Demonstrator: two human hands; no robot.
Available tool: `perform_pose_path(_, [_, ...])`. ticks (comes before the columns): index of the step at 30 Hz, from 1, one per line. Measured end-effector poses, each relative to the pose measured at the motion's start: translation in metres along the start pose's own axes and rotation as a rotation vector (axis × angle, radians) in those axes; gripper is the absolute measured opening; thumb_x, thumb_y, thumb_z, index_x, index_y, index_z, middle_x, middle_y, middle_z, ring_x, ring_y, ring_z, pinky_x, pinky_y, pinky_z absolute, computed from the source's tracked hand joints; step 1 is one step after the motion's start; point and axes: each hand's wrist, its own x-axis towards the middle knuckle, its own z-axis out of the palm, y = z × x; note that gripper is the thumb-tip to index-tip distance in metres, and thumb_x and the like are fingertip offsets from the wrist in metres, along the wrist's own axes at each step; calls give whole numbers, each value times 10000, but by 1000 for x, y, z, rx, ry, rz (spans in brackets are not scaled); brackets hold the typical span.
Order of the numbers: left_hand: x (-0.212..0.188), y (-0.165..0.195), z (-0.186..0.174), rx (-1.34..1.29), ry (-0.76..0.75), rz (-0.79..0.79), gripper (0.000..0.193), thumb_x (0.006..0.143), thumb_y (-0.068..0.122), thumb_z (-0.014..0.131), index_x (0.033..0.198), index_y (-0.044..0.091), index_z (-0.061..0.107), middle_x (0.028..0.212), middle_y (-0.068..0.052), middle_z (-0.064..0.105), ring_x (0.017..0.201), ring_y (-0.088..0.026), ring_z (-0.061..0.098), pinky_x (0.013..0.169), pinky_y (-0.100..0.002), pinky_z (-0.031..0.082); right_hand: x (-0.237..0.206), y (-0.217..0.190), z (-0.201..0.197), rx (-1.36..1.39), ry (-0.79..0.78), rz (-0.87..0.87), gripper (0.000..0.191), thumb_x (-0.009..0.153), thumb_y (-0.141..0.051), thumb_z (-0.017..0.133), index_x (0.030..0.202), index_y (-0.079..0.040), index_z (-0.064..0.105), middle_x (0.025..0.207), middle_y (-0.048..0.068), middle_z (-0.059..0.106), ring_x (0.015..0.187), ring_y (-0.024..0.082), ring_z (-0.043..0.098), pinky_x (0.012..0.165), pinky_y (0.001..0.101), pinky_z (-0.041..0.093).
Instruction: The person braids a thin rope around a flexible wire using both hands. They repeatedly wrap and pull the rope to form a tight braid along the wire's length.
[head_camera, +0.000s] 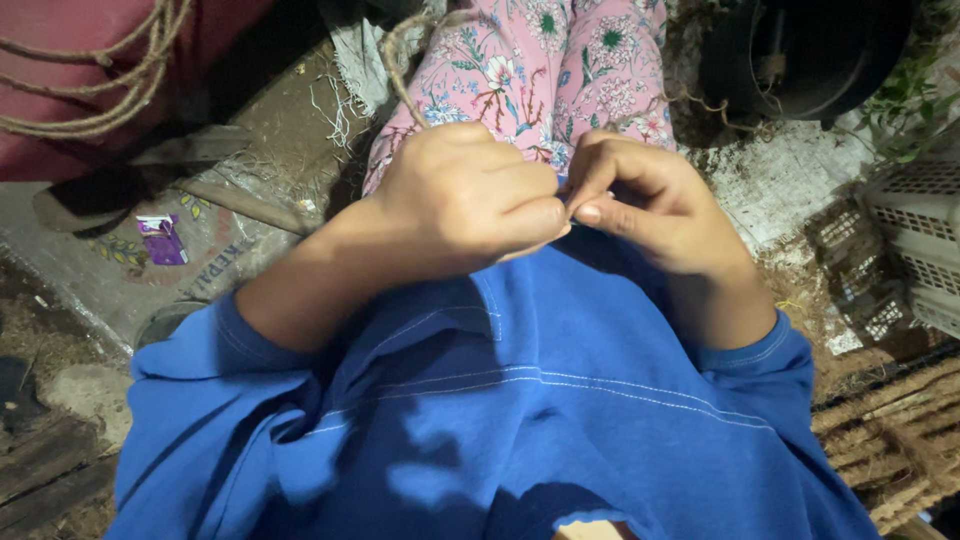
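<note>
My left hand (465, 200) is closed in a fist around a thin twisted brown rope (398, 72) that rises from the fist and curls over my lap. My right hand (645, 205) meets it at the middle, thumb and fingers pinched together on the rope's end, which is mostly hidden between the fingers. Both hands hover over my pink flowered trousers (545, 70) and blue shirt (520, 400).
Coiled rope (95, 70) lies on a dark red surface at the top left. A small purple packet (160, 240) lies on the dirty ground. A black round pot (800, 50) stands at the top right, white lattice crates (920, 240) at the right, coarse matting (890, 440) below them.
</note>
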Motion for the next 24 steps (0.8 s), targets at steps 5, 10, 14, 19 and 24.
perform_pose_path(5, [2,0,-5,1,2,-43,200,915,189,770,836,148,591,813,4,506,750,-184,586,680,-358,424,-3,-3,16,-230,198,-185,98,973,-106,730,958,-40,660,926,72,593,926,195,597,868,315,472])
perform_pose_path(10, [5,-1,-4,-175,-13,-227,243,939,259,818,835,128,642,783,-32,565,734,-227,623,656,-392,453,1,0,21,-563,323,-443,156,871,-17,802,929,-33,659,877,86,584,927,251,574,858,394,511])
perform_pose_path(14, [4,2,-5,-398,-26,-381,183,929,225,810,890,98,685,841,-41,664,756,-240,668,666,-375,493,3,2,21,-677,333,-595,202,843,20,826,913,-46,648,852,76,571,895,273,541,901,443,573])
perform_pose_path(19, [7,6,-8,-421,-1,-429,147,899,201,800,914,98,695,860,-42,692,775,-232,699,689,-354,526,3,9,23,-874,401,-784,214,823,38,858,921,-56,692,795,42,551,844,247,490,893,514,604])
perform_pose_path(24, [12,8,-11,-435,1,-448,213,866,249,840,869,99,689,808,-49,685,726,-240,681,657,-363,508,-1,11,22,-995,424,-897,244,842,20,895,937,-49,682,807,40,562,861,232,504,903,505,614])
